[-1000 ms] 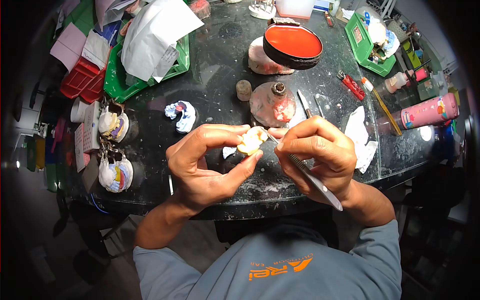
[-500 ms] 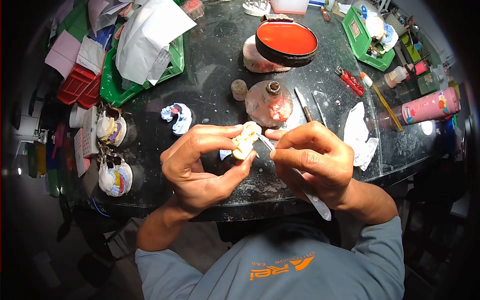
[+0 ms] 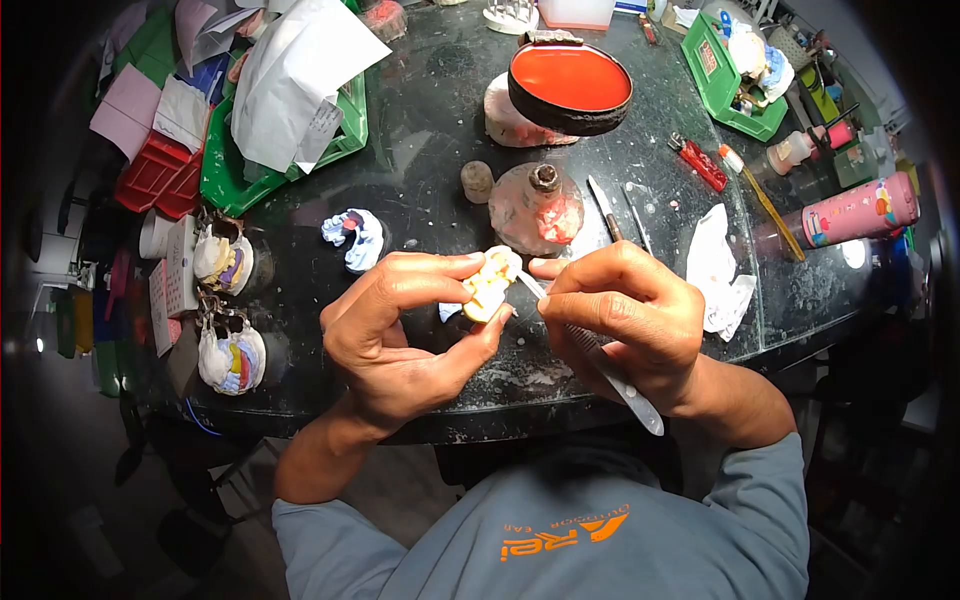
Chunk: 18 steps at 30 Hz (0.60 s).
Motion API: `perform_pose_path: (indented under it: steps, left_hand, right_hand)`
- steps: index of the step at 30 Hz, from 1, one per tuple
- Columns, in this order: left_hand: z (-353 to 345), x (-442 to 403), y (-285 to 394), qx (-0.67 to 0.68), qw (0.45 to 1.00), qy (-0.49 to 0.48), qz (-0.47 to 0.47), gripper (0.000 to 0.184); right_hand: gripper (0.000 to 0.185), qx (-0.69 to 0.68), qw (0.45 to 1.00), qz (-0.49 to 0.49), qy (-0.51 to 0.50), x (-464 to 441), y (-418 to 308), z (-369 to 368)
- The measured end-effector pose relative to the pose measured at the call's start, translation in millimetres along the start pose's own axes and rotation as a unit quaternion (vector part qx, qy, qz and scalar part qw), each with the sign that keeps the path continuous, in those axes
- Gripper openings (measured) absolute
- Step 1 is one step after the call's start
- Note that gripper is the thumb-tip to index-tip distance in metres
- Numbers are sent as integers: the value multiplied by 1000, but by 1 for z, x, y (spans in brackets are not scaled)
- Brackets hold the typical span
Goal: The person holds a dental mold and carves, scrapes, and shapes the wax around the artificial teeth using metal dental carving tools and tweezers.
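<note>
Between thumb and fingers, my left hand (image 3: 405, 340) pinches a small yellowish-white dental cast (image 3: 487, 290) above the table's near part. My right hand (image 3: 640, 320) is closed around a metal carving tool (image 3: 632, 392). The thin tip of that tool meets or nearly meets the cast's right side; exact contact is hard to tell. Its broad flat end sticks out below the right palm. Beneath the left fingers shows a bit of something blue (image 3: 450, 311). Further left on the table sits a blue-and-white cast (image 3: 356, 240).
Behind my hands stand a glass spirit lamp (image 3: 520, 210), its cap (image 3: 477, 182) and a tin of red wax (image 3: 570, 78). A knife (image 3: 605, 207) and crumpled tissue (image 3: 715, 275) lie right. Articulated casts (image 3: 232, 358) stand left; a green tray (image 3: 355, 125) holds papers.
The carving tool has shifted and turned very slightly in my right hand. My left hand and the cast hold nearly the same place.
</note>
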<state>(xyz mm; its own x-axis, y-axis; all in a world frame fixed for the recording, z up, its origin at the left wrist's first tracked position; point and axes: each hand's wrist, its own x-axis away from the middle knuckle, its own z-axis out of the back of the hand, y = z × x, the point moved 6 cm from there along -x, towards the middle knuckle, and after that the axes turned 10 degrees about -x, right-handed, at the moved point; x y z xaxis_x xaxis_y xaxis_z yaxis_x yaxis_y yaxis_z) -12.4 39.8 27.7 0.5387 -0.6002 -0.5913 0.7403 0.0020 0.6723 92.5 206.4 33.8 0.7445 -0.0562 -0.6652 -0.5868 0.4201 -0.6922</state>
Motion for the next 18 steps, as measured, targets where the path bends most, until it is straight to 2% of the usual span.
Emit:
perform_pose_path:
  steps: [6,9,10,13,16,18]
  left_hand:
    - [1,2,-2,5,1000,0,-1,39]
    - [-2,3,-10,129,984,52,109,36]
    - [-2,4,-14,146,980,28,132,36]
    - [-2,4,-24,208,961,20,182,34]
    - [-3,4,-26,239,950,23,199,32]
    - [-4,4,-26,248,946,24,207,32]
  right_hand:
    - [31,0,999,14,30,-2,-1,4]
    - [22,10,997,14,78,-9,1,14]
    - [22,-5,995,5,102,-10,6,17]
    - [21,-57,984,-28,167,-8,21,23]
    - [20,-104,976,-76,175,-9,26,24]
    - [20,-109,976,-75,173,-9,27,24]
